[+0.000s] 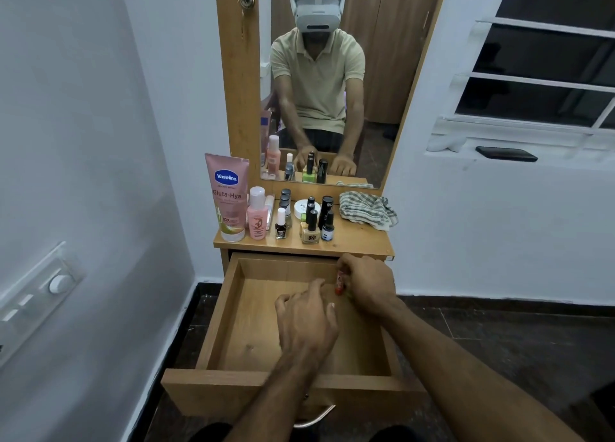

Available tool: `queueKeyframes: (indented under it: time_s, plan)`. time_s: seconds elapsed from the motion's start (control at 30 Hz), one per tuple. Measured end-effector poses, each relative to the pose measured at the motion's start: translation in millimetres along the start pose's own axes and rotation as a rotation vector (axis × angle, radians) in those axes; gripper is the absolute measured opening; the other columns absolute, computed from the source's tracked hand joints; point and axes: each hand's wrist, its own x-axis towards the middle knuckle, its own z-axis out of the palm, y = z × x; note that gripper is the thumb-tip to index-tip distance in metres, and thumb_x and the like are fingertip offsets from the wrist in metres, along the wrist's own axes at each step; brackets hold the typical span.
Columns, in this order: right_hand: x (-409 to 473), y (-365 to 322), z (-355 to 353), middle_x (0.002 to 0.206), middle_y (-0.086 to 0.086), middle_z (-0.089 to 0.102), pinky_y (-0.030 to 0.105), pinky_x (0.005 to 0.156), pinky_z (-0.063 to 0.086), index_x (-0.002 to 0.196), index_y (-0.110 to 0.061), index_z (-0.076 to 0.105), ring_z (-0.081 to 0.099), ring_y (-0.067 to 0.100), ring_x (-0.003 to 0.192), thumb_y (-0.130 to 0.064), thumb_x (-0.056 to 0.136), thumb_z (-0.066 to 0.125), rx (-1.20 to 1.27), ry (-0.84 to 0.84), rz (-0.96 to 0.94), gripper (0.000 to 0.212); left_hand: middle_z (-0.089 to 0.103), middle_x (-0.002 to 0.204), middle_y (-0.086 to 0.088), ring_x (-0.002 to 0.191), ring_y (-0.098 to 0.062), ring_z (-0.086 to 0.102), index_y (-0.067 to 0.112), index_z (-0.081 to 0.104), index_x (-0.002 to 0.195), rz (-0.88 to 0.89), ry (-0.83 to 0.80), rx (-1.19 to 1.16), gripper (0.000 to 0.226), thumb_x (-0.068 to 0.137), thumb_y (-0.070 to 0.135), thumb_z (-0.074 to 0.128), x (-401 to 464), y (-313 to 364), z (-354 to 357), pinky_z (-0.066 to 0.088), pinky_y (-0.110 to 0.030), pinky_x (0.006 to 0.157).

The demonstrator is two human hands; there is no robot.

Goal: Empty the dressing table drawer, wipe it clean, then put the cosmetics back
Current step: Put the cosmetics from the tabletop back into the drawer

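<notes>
Head view: cosmetics (286, 213) and cloth (367, 210) crowd the tabletop (359, 242).

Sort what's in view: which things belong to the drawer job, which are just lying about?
Job: open drawer; small red item in right hand; Vaseline tube; pink bottle; nail polish bottles; striped cloth.
Lying about: phone on window ledge; wall switches.

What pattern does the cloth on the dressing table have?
Cloth: white with dark stripes, checked; head view.

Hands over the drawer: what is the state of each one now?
Left hand: open, holding nothing visible.
Right hand: grips a small red item.
</notes>
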Motion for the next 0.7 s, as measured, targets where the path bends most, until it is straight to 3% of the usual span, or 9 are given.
queueKeyframes:
  time_s: [0.2, 0.4, 0.7]
  plan:
    - [2.4, 5.3, 6.5, 0.089, -0.010, 0.072, 0.036, 0.086, 0.047, 0.104, -0.034, 0.065, 0.063, 0.013, 0.085, -0.029, 0.096, 0.059, -0.075, 0.029, -0.066, 0.011, 0.069, 0.114, 0.011, 0.113, -0.006, 0.060, 0.033, 0.040, 0.144, -0.003, -0.002, -0.022, 0.050, 0.097, 0.041, 0.054, -0.2, 0.9, -1.4, 0.023, -0.038, 0.116]
    - [-2.2, 6.8, 6.6, 0.105, -0.010, 0.071, 0.034, 0.083, 0.042, 0.106, -0.031, 0.069, 0.055, 0.015, 0.095, -0.032, 0.098, 0.058, -0.108, 0.094, -0.090, 0.014, 0.070, 0.115, 0.010, 0.114, -0.007, 0.060, 0.032, 0.041, 0.144, -0.001, -0.005, -0.016, 0.050, 0.097, 0.041, 0.054, -0.4, -0.2, -1.6, 0.023, -0.039, 0.115]
    - [-4.4, 4.4, 4.8, 0.110, -0.010, 0.072, 0.033, 0.083, 0.042, 0.104, -0.031, 0.071, 0.052, 0.013, 0.097, -0.036, 0.099, 0.058, -0.108, 0.118, -0.093, 0.016, 0.070, 0.115, 0.010, 0.113, -0.007, 0.061, 0.032, 0.040, 0.145, -0.017, -0.017, -0.007, 0.051, 0.097, 0.041, 0.053, -0.2, 1.5, -3.4, 0.023, -0.039, 0.116]
